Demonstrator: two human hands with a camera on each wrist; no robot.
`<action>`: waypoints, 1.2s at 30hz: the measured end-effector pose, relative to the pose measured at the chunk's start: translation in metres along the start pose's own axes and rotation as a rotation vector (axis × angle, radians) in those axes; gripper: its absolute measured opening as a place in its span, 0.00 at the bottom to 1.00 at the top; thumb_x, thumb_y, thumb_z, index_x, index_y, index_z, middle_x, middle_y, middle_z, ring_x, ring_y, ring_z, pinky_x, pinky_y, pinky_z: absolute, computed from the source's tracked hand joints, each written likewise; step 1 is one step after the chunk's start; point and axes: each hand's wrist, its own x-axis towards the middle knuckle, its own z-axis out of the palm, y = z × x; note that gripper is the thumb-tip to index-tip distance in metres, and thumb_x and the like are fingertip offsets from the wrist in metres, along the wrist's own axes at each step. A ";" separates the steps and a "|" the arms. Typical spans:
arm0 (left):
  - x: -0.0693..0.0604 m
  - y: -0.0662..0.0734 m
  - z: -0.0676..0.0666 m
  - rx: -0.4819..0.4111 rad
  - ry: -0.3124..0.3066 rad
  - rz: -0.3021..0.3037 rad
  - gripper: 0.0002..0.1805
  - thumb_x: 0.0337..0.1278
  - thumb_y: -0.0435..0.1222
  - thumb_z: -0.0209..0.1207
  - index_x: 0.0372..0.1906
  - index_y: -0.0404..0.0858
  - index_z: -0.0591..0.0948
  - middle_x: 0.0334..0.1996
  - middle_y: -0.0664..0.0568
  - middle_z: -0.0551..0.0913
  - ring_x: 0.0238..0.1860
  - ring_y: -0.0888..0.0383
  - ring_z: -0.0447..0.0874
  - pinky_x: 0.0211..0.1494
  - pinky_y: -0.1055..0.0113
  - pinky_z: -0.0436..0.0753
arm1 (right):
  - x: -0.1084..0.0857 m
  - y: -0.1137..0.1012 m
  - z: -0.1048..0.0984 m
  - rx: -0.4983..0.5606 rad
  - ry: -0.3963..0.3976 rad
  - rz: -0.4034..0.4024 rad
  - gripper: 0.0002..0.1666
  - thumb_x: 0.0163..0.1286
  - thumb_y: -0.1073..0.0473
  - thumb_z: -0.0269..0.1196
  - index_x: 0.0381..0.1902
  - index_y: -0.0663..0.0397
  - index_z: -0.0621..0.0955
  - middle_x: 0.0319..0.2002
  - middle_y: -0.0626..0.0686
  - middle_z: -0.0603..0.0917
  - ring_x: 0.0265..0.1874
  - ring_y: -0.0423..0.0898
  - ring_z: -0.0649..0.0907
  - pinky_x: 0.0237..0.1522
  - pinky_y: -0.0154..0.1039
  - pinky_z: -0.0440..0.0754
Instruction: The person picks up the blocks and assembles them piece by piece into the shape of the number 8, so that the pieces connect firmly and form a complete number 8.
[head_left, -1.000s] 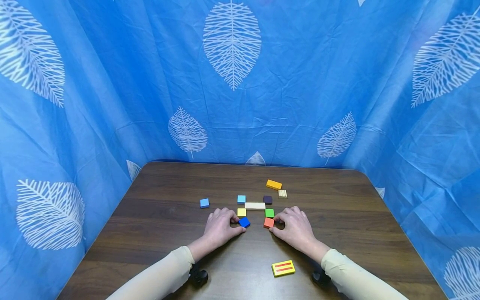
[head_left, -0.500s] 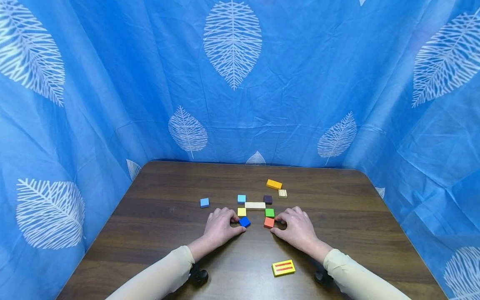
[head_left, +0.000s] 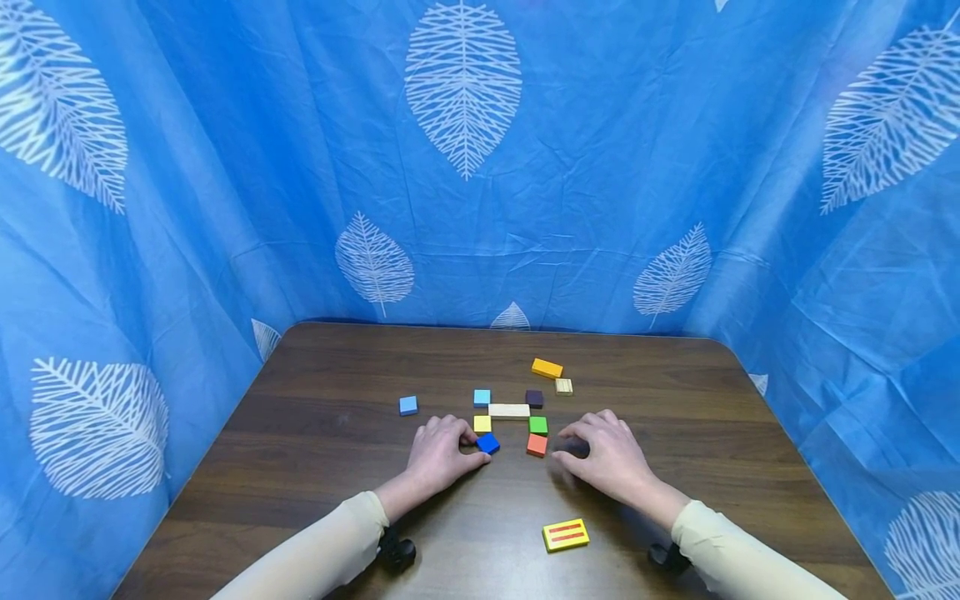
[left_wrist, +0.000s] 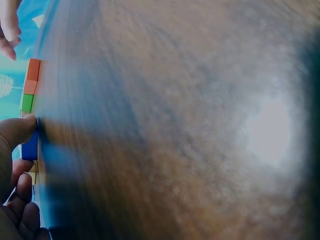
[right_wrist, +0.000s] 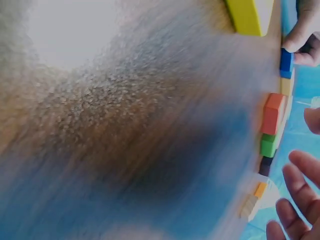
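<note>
In the head view my left hand pinches a dark blue block between thumb and finger; the block sits tilted at the near side of a yellow block. My right hand is off to the right of a red-orange block, fingers apart and holding nothing. That block lies just in front of a green block. Behind them a long cream block runs crosswise, with a light blue block and a dark purple block at its far corners.
Farther back on the wooden table lie an orange block and a striped pale block. Another blue block rests at the left. A yellow block with red stripes lies near the front. A blue curtain hangs behind.
My right hand has let go of the red-orange block and moved to the right, its fingers spreading. My left hand stays on the dark blue block.
</note>
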 end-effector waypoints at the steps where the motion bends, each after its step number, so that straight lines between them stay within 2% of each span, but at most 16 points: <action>1: 0.000 0.000 0.000 0.000 0.001 0.000 0.17 0.50 0.55 0.75 0.35 0.49 0.85 0.36 0.60 0.79 0.39 0.57 0.70 0.45 0.59 0.68 | -0.001 -0.001 -0.002 0.009 -0.003 -0.014 0.19 0.59 0.41 0.76 0.43 0.42 0.89 0.36 0.41 0.83 0.43 0.44 0.75 0.46 0.49 0.73; 5: 0.000 0.000 0.001 0.001 0.005 -0.002 0.18 0.49 0.55 0.75 0.35 0.49 0.85 0.36 0.60 0.79 0.39 0.57 0.70 0.45 0.59 0.68 | -0.008 -0.003 -0.010 0.062 -0.035 -0.066 0.19 0.58 0.43 0.76 0.45 0.41 0.89 0.38 0.38 0.84 0.44 0.41 0.75 0.48 0.49 0.73; 13: 0.000 -0.001 0.001 -0.002 0.003 -0.008 0.18 0.49 0.56 0.75 0.35 0.49 0.85 0.36 0.60 0.79 0.39 0.57 0.70 0.44 0.59 0.68 | -0.028 -0.002 -0.018 0.155 -0.161 -0.141 0.21 0.60 0.41 0.75 0.49 0.39 0.88 0.42 0.35 0.84 0.48 0.40 0.75 0.51 0.52 0.74; 19: 0.000 -0.001 0.001 -0.001 0.007 -0.004 0.18 0.49 0.56 0.75 0.35 0.49 0.85 0.36 0.60 0.80 0.39 0.57 0.70 0.45 0.59 0.68 | -0.041 0.005 -0.020 0.209 -0.223 -0.229 0.24 0.57 0.40 0.77 0.50 0.36 0.88 0.42 0.32 0.82 0.48 0.37 0.74 0.50 0.47 0.75; 26: 0.000 -0.002 0.001 -0.001 0.009 0.000 0.18 0.49 0.56 0.75 0.35 0.49 0.86 0.35 0.60 0.79 0.38 0.57 0.70 0.45 0.59 0.68 | -0.055 0.014 -0.015 0.210 -0.195 -0.309 0.22 0.55 0.40 0.78 0.48 0.30 0.87 0.41 0.29 0.80 0.46 0.35 0.73 0.48 0.44 0.73; 36: 0.000 -0.001 0.001 -0.001 0.004 -0.007 0.18 0.49 0.55 0.75 0.35 0.49 0.85 0.35 0.61 0.79 0.39 0.57 0.70 0.45 0.59 0.68 | -0.071 0.022 -0.007 0.198 -0.086 -0.340 0.22 0.51 0.40 0.80 0.45 0.25 0.87 0.39 0.29 0.78 0.41 0.32 0.70 0.41 0.38 0.70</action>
